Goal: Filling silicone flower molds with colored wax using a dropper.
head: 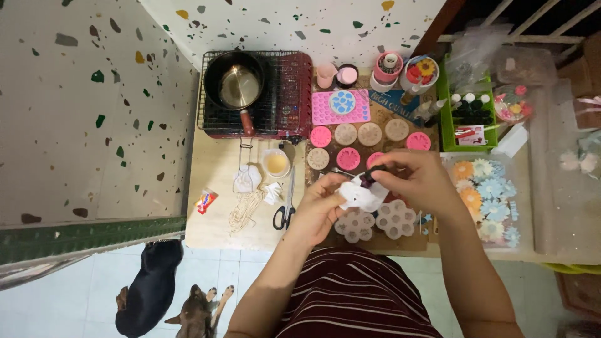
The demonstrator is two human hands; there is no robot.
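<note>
My left hand point(318, 201) holds a white flower-shaped mould point(363, 195) from below, over the table's front. My right hand point(418, 177) pinches a small dark piece point(369, 176) at the mould's top edge. Two translucent flower-shaped moulds point(375, 222) lie on the table just beneath my hands. Round pink and beige moulds point(348, 159) sit in rows right behind them.
A portable stove point(294, 94) with a black saucepan point(236, 83) stands at the back left. Black scissors point(285, 213), a small cup of yellow liquid point(276, 163) and string point(244, 209) lie left of my hands. Finished flower pieces point(488, 191) fill a tray on the right. Two dogs point(169, 294) lie on the floor.
</note>
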